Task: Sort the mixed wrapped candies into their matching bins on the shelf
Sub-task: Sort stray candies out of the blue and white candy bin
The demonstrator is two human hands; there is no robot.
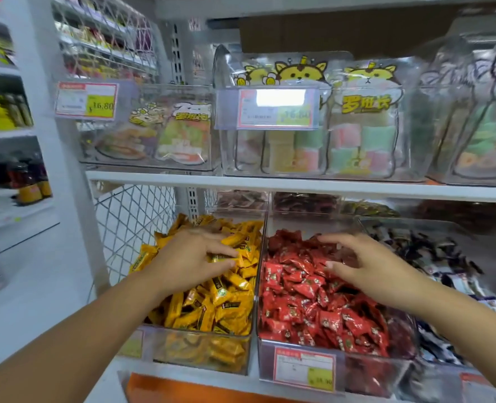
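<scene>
Here the right hand (374,266) hovers low over the red candies (313,303), its grip apart: fingers spread and curved, thumb out to the side, nothing between them. The left hand (191,257) lies on the yellow candies (211,303) with its fingers bent down among the wrappers; it is blurred, and I cannot tell whether its grip is clamped on a piece.

The red candies fill the red bin (366,370), a clear box with a price tag (304,367) on its front wall. Just left of the red bin, wall against wall, stands the yellow bin (182,344), heaped with the yellow pieces. Just right of the red bin is a third clear bin (433,225) holding dark-and-white wrapped sweets (433,251). Behind the red bin sit smaller back bins (241,212) of dark wrappers, too dim to read. Above the red bin runs a white shelf board (270,186) carrying upper clear bins (313,173) that hold cartoon-cat bags (363,132) of pastel sweets.
</scene>
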